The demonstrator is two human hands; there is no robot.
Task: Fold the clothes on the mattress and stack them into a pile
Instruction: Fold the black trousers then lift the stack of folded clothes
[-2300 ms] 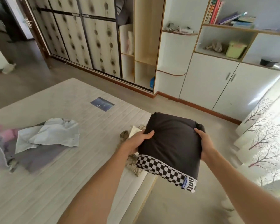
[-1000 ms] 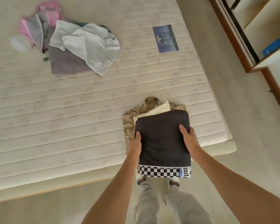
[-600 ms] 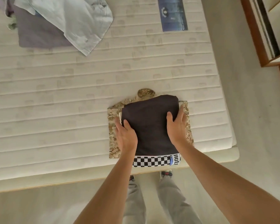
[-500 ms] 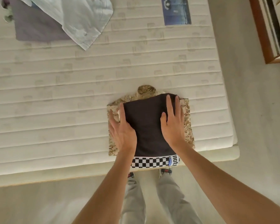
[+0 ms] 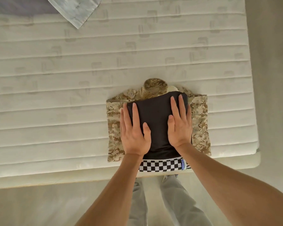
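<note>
A folded black garment [image 5: 156, 123] with a black-and-white checkered hem [image 5: 162, 165] lies on top of a folded camouflage garment [image 5: 200, 121] near the mattress's [image 5: 72, 95] front edge. A sliver of cream cloth [image 5: 171, 90] shows between them at the far side. My left hand [image 5: 134, 131] presses flat on the black garment's left side, fingers straight. On its right side my right hand [image 5: 180, 123] lies flat too. The checkered hem hangs slightly over the mattress edge.
Unfolded clothes lie at the top left: a pale blue-white garment [image 5: 75, 8] over a grey-purple one [image 5: 15, 5]. Bare floor [image 5: 271, 62] runs along the mattress's right side and in front of it, where my legs [image 5: 153, 201] stand.
I carried the folded black garment down onto the camouflage pile and let go of its sides. Both hands now lie flat on top, slid a little further forward.
</note>
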